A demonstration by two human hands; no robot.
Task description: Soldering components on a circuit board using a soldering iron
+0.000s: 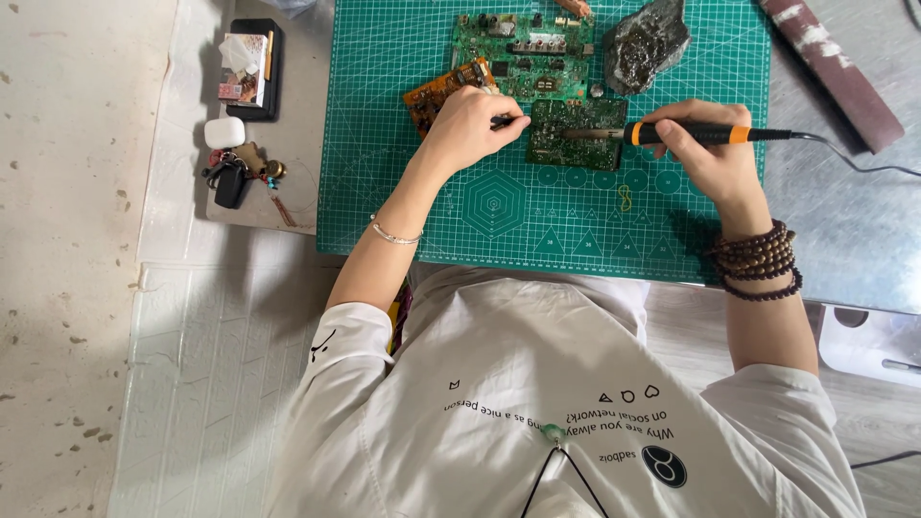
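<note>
Small green circuit board (576,132) lying flat on a green cutting mat (499,206), upper centre. Right hand (705,153) closed around a black-and-orange soldering iron (686,133), tip on the board. Left hand (470,125) pinches a thin dark tool (506,121) at the board's left edge. Larger green board (523,53) and orange board (436,91) just behind; grey tabletop (844,221) beneath.

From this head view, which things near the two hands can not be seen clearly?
- Tool in the left hand: mostly hidden by the fingers.
- Soldering iron tip: too small to tell if it touches the small green board.
- Board parts: too small.
- Orange board: partly behind the left hand.
- Right hand covers part of the iron's handle.
</note>
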